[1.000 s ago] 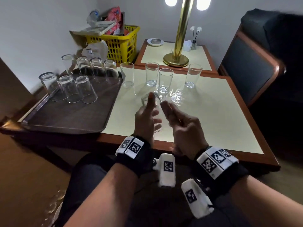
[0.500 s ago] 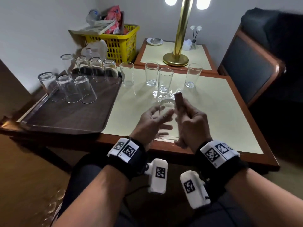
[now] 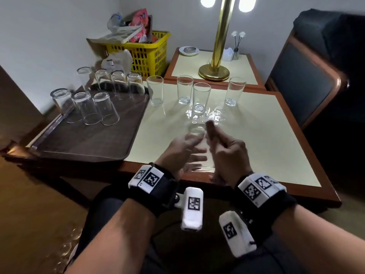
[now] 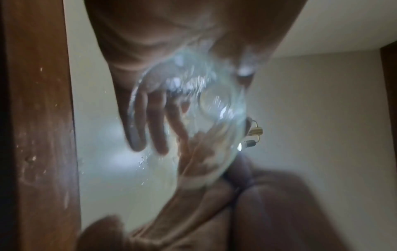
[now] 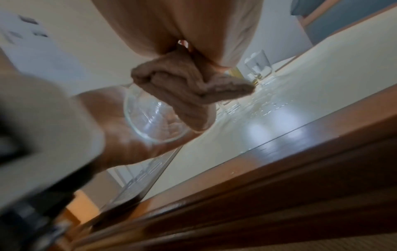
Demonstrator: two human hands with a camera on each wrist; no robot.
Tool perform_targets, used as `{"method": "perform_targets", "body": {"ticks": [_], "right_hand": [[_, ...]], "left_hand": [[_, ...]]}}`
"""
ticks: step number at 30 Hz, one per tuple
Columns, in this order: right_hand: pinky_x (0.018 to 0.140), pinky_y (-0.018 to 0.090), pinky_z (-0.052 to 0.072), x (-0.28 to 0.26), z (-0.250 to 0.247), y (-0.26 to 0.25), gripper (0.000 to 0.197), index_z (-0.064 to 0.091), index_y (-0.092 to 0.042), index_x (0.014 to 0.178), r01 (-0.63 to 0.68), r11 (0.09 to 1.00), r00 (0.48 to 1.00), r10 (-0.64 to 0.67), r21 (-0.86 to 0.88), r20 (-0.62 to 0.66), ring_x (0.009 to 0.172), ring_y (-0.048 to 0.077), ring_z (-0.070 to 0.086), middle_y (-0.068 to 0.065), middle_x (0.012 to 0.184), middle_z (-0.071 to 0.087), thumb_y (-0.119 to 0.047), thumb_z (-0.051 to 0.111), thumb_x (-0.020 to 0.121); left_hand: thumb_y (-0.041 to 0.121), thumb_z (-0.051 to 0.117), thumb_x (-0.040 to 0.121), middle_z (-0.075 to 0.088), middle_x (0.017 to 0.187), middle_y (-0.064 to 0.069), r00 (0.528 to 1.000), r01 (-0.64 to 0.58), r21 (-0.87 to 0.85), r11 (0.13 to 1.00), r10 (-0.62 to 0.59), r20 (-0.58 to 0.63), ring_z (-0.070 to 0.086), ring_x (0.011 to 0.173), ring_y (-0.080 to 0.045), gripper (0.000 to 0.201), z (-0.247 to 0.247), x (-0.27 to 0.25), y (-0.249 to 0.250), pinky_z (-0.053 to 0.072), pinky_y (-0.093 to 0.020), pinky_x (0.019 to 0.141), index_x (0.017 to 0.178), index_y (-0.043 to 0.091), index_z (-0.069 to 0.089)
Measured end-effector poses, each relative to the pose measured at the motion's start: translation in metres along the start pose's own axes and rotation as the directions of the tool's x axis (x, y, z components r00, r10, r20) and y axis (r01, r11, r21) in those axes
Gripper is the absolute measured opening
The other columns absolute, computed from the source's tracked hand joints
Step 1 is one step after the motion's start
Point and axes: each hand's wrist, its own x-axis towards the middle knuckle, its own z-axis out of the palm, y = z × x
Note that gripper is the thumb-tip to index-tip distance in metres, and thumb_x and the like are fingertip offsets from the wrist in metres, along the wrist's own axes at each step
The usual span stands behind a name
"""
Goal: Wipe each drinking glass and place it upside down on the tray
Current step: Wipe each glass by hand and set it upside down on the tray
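Note:
My left hand (image 3: 182, 150) cups a clear drinking glass (image 3: 199, 149) just above the table's near edge, its fingers curled round the wall. The glass lies tilted, with its base pointing away from me. My right hand (image 3: 224, 150) grips a folded brown cloth (image 3: 211, 129) against the glass's right side. In the right wrist view the cloth (image 5: 189, 86) hangs over the glass's rim (image 5: 150, 118). The left wrist view shows the glass (image 4: 193, 118) blurred, with fingers seen through it. Several glasses (image 3: 94, 107) stand upside down on the brown tray (image 3: 79, 147). Several upright glasses (image 3: 201, 99) stand at the back of the table.
Water (image 3: 209, 117) glistens on the cream table top behind my hands. A brass lamp base (image 3: 214, 73) stands on a side table at the back. A yellow basket (image 3: 146, 54) sits behind the tray. A dark chair (image 3: 308, 84) is on the right.
Both hands shifted slightly right with the glass. My left hand turned from thumb-up to cupping the glass from the side. The cloth end now sticks up past my right fingers.

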Motion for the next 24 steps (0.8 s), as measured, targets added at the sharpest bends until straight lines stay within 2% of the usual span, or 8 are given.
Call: {"method": "perform_targets", "body": {"ticks": [3, 7, 11, 14, 16, 20, 22, 24], "right_hand": [[0.043, 0.027, 0.048, -0.001, -0.002, -0.003, 0.027, 0.065, -0.056, 0.123, 0.002, 0.998, 1.000, -0.002, 0.069, 0.003, 0.035, 0.016, 0.050, -0.023, 0.078, 0.070, -0.056, 0.059, 0.097], [0.051, 0.010, 0.045, -0.007, 0.001, 0.000, 0.034, 0.058, -0.053, 0.132, 0.102, 0.994, 0.993, -0.099, -0.036, 0.061, 0.054, -0.007, 0.051, -0.032, 0.123, 0.063, -0.048, 0.061, 0.099], [0.039, 0.023, 0.042, 0.000, -0.014, 0.000, 0.031, 0.062, -0.052, 0.129, 0.027, 1.000, 0.999, -0.027, -0.013, -0.047, 0.039, 0.010, 0.050, -0.011, 0.083, 0.076, -0.054, 0.058, 0.098], [0.038, 0.020, 0.046, -0.021, -0.007, 0.004, 0.036, 0.063, -0.045, 0.132, 0.109, 0.992, 0.988, -0.102, -0.055, 0.115, 0.040, 0.001, 0.055, -0.023, 0.118, 0.067, -0.025, 0.061, 0.102], [0.048, 0.017, 0.050, -0.017, -0.007, 0.010, 0.033, 0.064, -0.044, 0.130, 0.126, 0.989, 0.990, -0.121, -0.075, 0.067, 0.052, -0.007, 0.061, -0.034, 0.125, 0.056, -0.030, 0.063, 0.101], [0.053, 0.026, 0.052, -0.005, -0.012, 0.012, 0.033, 0.063, -0.050, 0.130, 0.049, 0.998, 0.998, -0.050, -0.032, -0.033, 0.052, 0.005, 0.061, -0.012, 0.126, 0.070, -0.053, 0.059, 0.098], [0.043, 0.022, 0.048, -0.016, -0.003, 0.010, 0.031, 0.064, -0.052, 0.127, 0.099, 0.995, 0.990, -0.096, -0.022, 0.106, 0.043, 0.006, 0.058, -0.032, 0.123, 0.064, -0.035, 0.062, 0.100], [0.055, 0.015, 0.053, -0.018, 0.001, 0.009, 0.033, 0.065, -0.045, 0.125, 0.122, 0.993, 0.984, -0.121, 0.002, 0.133, 0.058, -0.009, 0.063, -0.045, 0.104, 0.061, -0.025, 0.064, 0.100]], "left_hand": [[0.060, 0.069, 0.084, 0.065, 0.101, -0.010, 0.990, -0.114, 0.020, 0.993, 0.115, -0.080, 0.064, 0.077, -0.021, 0.052, 0.006, -0.001, 0.002, 0.052, -0.032, 0.068, 0.108, 0.014, 0.058], [0.064, 0.040, 0.100, 0.064, 0.111, -0.018, 0.986, -0.085, -0.146, 0.986, 0.062, -0.153, 0.065, 0.100, -0.033, 0.056, 0.009, 0.002, 0.000, 0.051, -0.044, 0.088, 0.123, 0.014, 0.052], [0.052, 0.073, 0.084, 0.067, 0.098, -0.007, 0.980, -0.165, 0.003, 0.986, 0.164, -0.115, 0.065, 0.075, -0.020, 0.057, 0.019, 0.004, -0.013, 0.049, -0.032, 0.068, 0.123, 0.012, 0.059], [0.080, 0.051, 0.082, 0.069, 0.113, -0.012, 0.965, -0.146, -0.161, 0.976, 0.105, -0.239, 0.069, 0.092, -0.029, 0.076, 0.017, 0.007, -0.019, 0.056, -0.043, 0.084, 0.125, 0.018, 0.062], [0.069, 0.057, 0.088, 0.067, 0.123, -0.020, 0.997, -0.020, -0.176, 0.984, 0.006, -0.081, 0.067, 0.105, -0.038, 0.065, 0.011, 0.006, -0.025, 0.048, -0.061, 0.102, 0.130, 0.019, 0.058], [0.049, 0.081, 0.070, 0.067, 0.098, -0.009, 0.987, -0.144, -0.137, 0.980, 0.132, -0.090, 0.063, 0.075, -0.023, 0.053, 0.010, 0.002, -0.032, 0.053, -0.040, 0.073, 0.110, 0.017, 0.064], [0.073, 0.069, 0.072, 0.067, 0.103, -0.005, 0.957, -0.177, -0.211, 0.961, 0.118, -0.264, 0.064, 0.075, -0.020, 0.071, 0.010, 0.002, -0.031, 0.052, -0.034, 0.069, 0.114, 0.016, 0.065], [0.074, 0.051, 0.089, 0.068, 0.119, -0.016, 0.973, -0.101, -0.242, 0.965, 0.044, -0.227, 0.070, 0.094, -0.032, 0.068, 0.005, 0.004, -0.030, 0.056, -0.045, 0.086, 0.125, 0.016, 0.058]]}}
